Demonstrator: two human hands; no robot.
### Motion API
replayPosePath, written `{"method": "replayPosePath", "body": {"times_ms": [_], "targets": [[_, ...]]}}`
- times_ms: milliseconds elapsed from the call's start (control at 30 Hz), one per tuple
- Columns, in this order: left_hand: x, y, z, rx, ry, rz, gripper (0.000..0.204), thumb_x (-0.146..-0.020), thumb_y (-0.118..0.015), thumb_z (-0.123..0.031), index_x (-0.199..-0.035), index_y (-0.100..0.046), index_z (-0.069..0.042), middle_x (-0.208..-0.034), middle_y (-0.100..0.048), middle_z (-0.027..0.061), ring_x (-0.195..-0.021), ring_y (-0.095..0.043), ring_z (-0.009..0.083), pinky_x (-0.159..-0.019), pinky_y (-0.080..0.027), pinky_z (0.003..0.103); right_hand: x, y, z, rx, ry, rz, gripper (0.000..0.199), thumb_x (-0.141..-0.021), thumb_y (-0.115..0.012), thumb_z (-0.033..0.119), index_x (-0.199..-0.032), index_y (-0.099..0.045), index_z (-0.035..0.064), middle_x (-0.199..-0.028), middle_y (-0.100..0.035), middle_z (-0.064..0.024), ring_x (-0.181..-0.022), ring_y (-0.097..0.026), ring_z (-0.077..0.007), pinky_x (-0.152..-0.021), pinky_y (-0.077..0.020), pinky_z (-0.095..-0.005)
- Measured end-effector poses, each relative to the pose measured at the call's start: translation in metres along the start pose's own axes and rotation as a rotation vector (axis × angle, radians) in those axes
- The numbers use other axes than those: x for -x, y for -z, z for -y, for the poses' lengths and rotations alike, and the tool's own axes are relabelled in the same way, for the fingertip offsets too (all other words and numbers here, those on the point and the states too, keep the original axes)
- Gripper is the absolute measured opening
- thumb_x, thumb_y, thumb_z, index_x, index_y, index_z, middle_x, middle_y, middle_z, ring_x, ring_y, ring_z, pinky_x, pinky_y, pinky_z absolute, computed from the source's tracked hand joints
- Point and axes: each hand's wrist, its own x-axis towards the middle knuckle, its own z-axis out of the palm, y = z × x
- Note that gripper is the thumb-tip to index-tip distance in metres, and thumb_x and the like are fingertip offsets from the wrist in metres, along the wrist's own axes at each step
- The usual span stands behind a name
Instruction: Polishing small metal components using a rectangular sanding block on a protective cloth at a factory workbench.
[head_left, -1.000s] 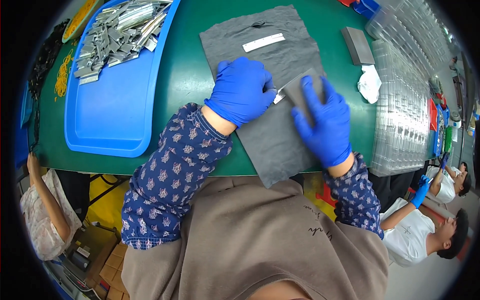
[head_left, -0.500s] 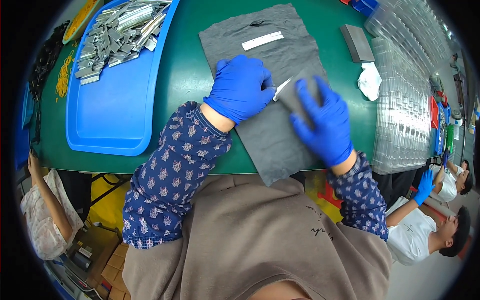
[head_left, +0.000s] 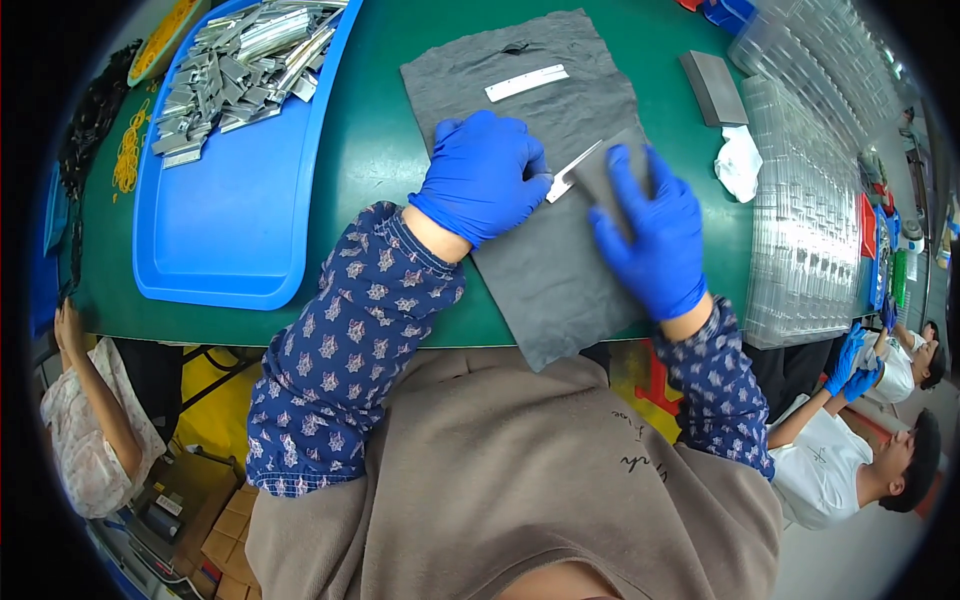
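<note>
- Your left grip [head_left: 480, 180] is closed, fist-like, on one end of a metal strip [head_left: 561, 187]; the strip pokes out on its right side, over the gray cloth [head_left: 555, 300].
- Your right grip [head_left: 655, 240] holds a gray block [head_left: 603, 180], fingers laid over its top, just beside the strip's exposed end.
- The strip's other end is hidden inside your left fist, and the block is blurred (whether it touches the strip, you cannot tell from here).
- A second strip [head_left: 527, 83] lies flat on the cloth, beyond both hands.
- The cloth's near corner hangs over the counter's edge, close to your body.
- Green counter [head_left: 350, 150] shows between the cloth and the blue tray [head_left: 220, 235] on your left.
- On your right, a narrower band runs to the clear plastic trays [head_left: 800, 230], with a white wad [head_left: 738, 165] beside them.
</note>
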Motion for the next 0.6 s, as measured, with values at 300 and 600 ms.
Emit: {"method": "replayPosePath", "body": {"times_ms": [300, 600], "targets": [[0.0, 0.002, 0.0, 0.042, 0.072, 0.093, 0.012, -0.073, -0.066, -0.03, -0.068, -0.067, -0.019, -0.077, -0.061, 0.0009, -0.087, -0.057, 0.0254, -0.081, -0.036, 0.043, -0.007, 0.0, -0.012, 0.012, -0.032, 0.019, 0.06, -0.078, -0.071, 0.028, -0.134, -0.054, 0.0133, -0.127, -0.05, -0.0281, -0.101, -0.057, -0.0394, -0.086, -0.0461, -0.0443], [0.001, 0.004, -0.001, 0.004, -0.008, 0.022, 0.011, -0.073, -0.07, -0.024, -0.071, -0.068, -0.013, -0.074, -0.062, 0.0025, -0.076, -0.06, 0.0249, -0.071, -0.039, 0.04, -0.01, -0.003, -0.022, 0.0, -0.071, 0.002, 0.06, -0.077, -0.071, 0.028, -0.132, -0.055, 0.0125, -0.129, -0.05, -0.0256, -0.101, -0.056, -0.0386, -0.089, -0.0452, -0.0436]]}}
